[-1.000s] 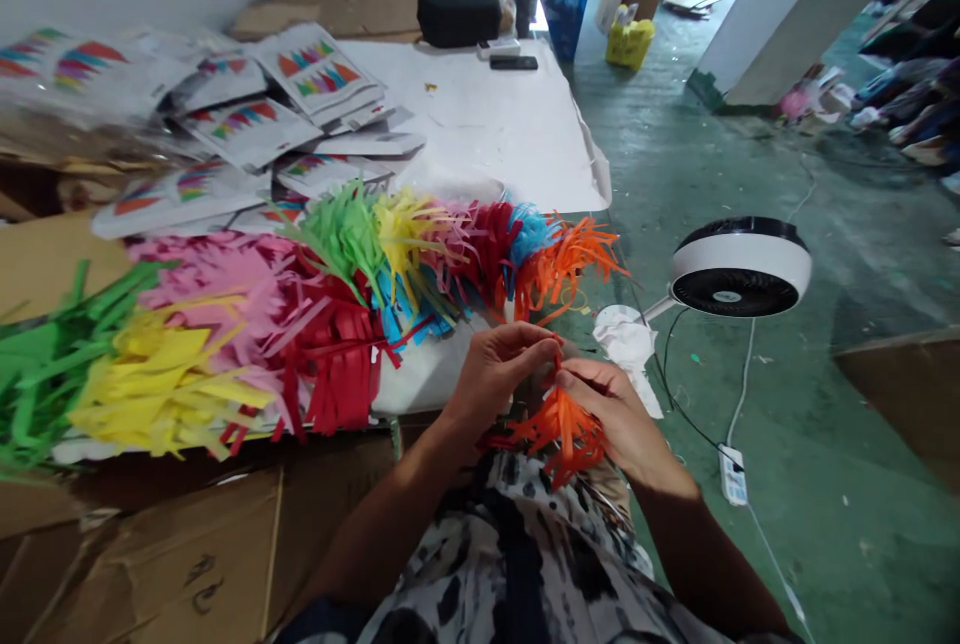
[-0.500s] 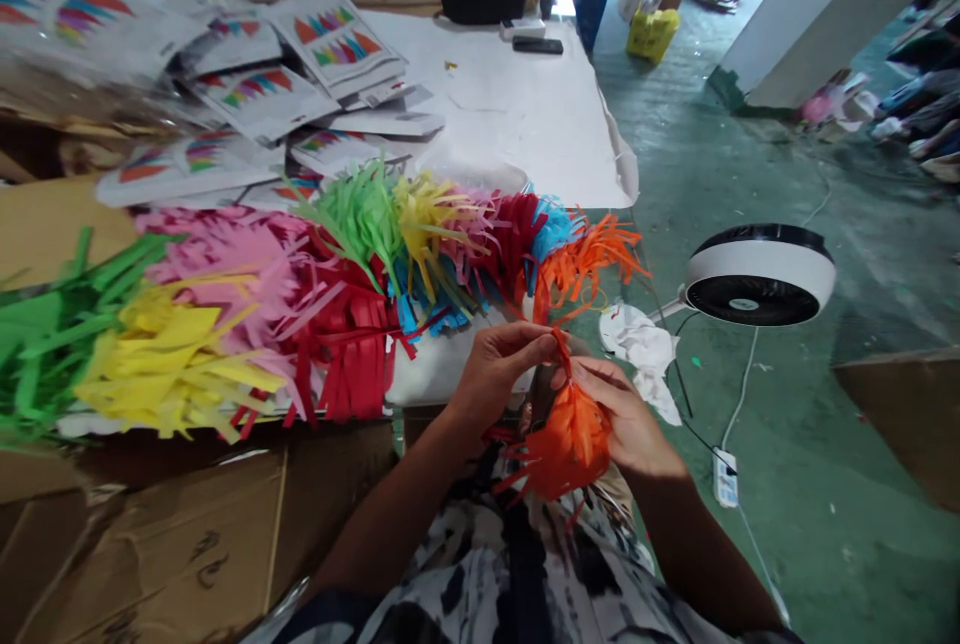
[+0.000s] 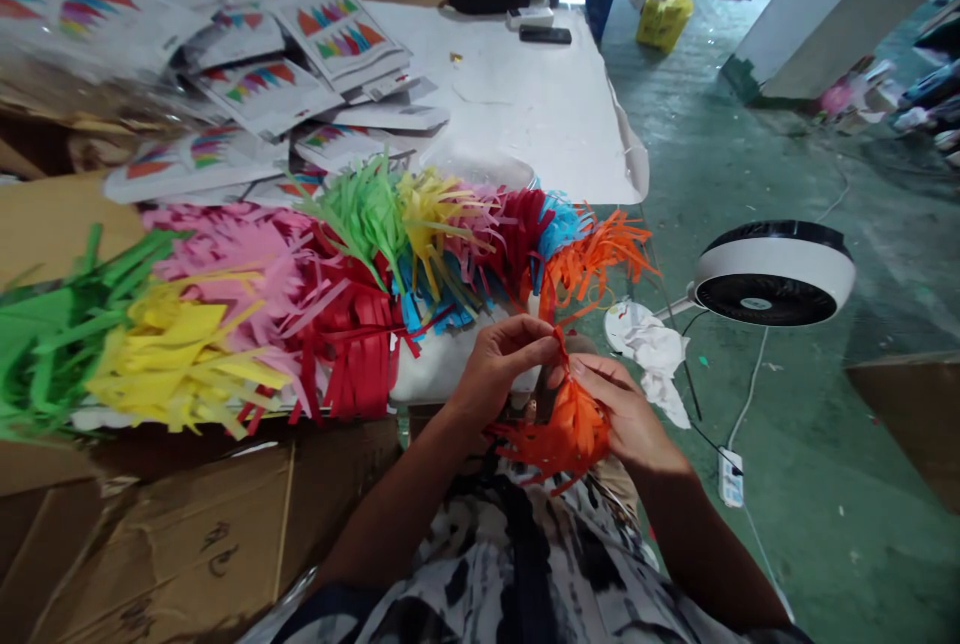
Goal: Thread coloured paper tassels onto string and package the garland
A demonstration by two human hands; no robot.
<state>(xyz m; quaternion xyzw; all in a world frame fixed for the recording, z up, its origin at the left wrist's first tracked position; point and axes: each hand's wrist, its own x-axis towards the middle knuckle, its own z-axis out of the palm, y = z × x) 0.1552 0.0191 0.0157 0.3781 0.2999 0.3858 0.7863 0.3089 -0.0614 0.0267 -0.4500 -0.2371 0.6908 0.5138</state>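
An orange paper tassel [image 3: 564, 432] hangs over my lap, its fringe pointing down. My left hand [image 3: 501, 366] pinches its twisted top with thumb and fingertips. My right hand [image 3: 624, 412] is closed on the tassel from the right, fingers wrapped against the fringe. Just beyond my hands, a row of finished tassels lies on the table edge: orange [image 3: 592, 259], blue, red [image 3: 358, 349], pink [image 3: 240, 259], yellow [image 3: 169, 364] and green [image 3: 367, 214].
Printed packets [image 3: 262, 89] are stacked on the white table [image 3: 540, 114] at the back left. A cardboard box [image 3: 187, 534] stands at my left knee. A white floor fan [image 3: 772, 274], crumpled paper [image 3: 651, 352] and a power strip [image 3: 730, 477] sit on the green floor at right.
The orange tassel has been turned and gathered between my hands, its fringe bunching tighter. The camera has tipped slightly down and left; both hands stay in place.
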